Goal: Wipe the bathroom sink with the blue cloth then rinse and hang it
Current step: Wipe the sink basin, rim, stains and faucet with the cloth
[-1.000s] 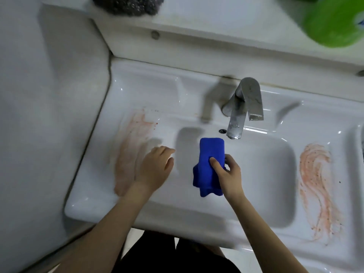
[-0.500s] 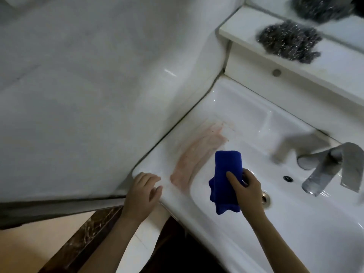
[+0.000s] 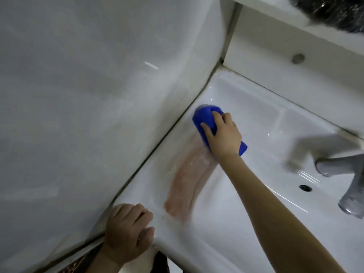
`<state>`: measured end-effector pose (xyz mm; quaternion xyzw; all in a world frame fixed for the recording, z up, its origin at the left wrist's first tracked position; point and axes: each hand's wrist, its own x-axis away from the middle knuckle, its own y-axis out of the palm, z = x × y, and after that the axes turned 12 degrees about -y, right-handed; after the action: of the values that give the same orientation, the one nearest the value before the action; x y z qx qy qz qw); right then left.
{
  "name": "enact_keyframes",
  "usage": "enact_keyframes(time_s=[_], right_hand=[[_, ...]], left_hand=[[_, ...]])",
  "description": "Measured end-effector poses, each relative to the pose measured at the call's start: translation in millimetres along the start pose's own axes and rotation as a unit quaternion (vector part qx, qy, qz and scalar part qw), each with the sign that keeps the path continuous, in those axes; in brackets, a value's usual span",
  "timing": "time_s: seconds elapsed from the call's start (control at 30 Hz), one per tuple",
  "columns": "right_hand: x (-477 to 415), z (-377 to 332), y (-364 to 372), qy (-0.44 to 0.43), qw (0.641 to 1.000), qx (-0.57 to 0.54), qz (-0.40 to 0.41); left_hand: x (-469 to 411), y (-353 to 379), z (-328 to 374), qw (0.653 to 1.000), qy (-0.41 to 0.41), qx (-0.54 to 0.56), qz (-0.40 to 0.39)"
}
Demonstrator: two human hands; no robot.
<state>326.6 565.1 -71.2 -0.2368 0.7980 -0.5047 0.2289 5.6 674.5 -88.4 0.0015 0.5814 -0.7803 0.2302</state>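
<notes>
My right arm reached out long and nearly straight across the sink (image 3: 246,223), and my right hand (image 3: 222,134) lay palm down on the blue cloth (image 3: 205,119), fingers curled over its top and the thumb clamped against its near side, so the hand was closed on the cloth. The one cloth, bunched up, pressed on the sink's left ledge near the far left corner, close to the wall (image 3: 88,95), at the far end of the single pinkish smear (image 3: 187,178) that ran along that ledge. My left hand (image 3: 128,231) rested on the sink's near left corner, fingers bent loosely together, holding nothing. One grey faucet (image 3: 352,186) stood blurred at the right edge, and one dark scrubber (image 3: 331,12) sat on the shelf (image 3: 275,6) above the sink.
</notes>
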Motion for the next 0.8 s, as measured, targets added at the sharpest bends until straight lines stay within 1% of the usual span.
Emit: enact_keyframes(time_s=[0.03,0.07,0.1,0.17,0.2,0.23,0.3,0.33,0.37,0.43,0.47,0.53,0.57,0.6,0.63,0.7,0.73,0.77,0.8], right_hand=[[11,-12,7,-0.004,1.0,-0.023,-0.001],[28,-22,11,-0.031,0.999,-0.041,0.0],[47,-30,13,-0.076,0.996,-0.048,0.0],[73,-23,8,-0.156,0.987,-0.04,-0.019],[67,-9,5,-0.164,0.985,-0.035,-0.027],[50,6,2,-0.137,0.99,-0.024,-0.016],[7,28,-4,-0.027,0.999,0.005,0.028],[-11,31,-4,0.01,0.999,0.01,0.048],[-19,24,-1,0.02,0.998,0.007,0.062],[-6,-7,10,0.013,0.998,-0.033,0.048],[14,-23,14,-0.018,0.998,-0.054,0.025],[58,-35,12,-0.125,0.989,-0.073,-0.017],[66,-26,7,-0.17,0.982,-0.075,-0.034],[61,-11,2,-0.185,0.979,-0.075,-0.042],[46,4,-2,-0.164,0.984,-0.063,-0.034],[6,28,-9,-0.064,0.997,-0.037,0.018],[-9,33,-9,-0.023,0.998,-0.029,0.049],[-17,30,-6,-0.001,0.997,-0.037,0.069],[-16,18,-3,0.015,0.996,-0.051,0.073]], left_hand=[[-1,1,0,1.0,0.002,-0.002,0.001],[-1,0,0,1.0,0.004,-0.004,-0.003],[-1,0,0,1.0,0.007,-0.004,-0.005],[0,1,0,1.0,0.013,-0.001,-0.005],[-1,1,-1,1.0,0.015,0.0,-0.006],[-2,2,-1,1.0,0.016,0.001,-0.006],[-2,3,-1,1.0,0.019,0.002,-0.001],[-2,3,-1,1.0,0.019,0.001,0.004],[-3,3,-1,1.0,0.019,-0.001,0.006],[-3,2,0,1.0,0.019,-0.002,-0.003],[-2,2,0,1.0,0.018,-0.001,-0.008],[-1,0,0,1.0,0.016,0.0,-0.013],[-2,0,0,1.0,0.017,0.0,-0.012],[-2,0,-1,1.0,0.019,-0.001,-0.009],[-3,1,-1,1.0,0.022,-0.004,-0.004],[-4,5,0,1.0,0.021,-0.008,0.02],[-5,8,2,0.999,0.017,-0.013,0.04],[-7,9,3,0.998,0.013,-0.02,0.056],[-9,8,5,0.998,0.009,-0.027,0.061]])
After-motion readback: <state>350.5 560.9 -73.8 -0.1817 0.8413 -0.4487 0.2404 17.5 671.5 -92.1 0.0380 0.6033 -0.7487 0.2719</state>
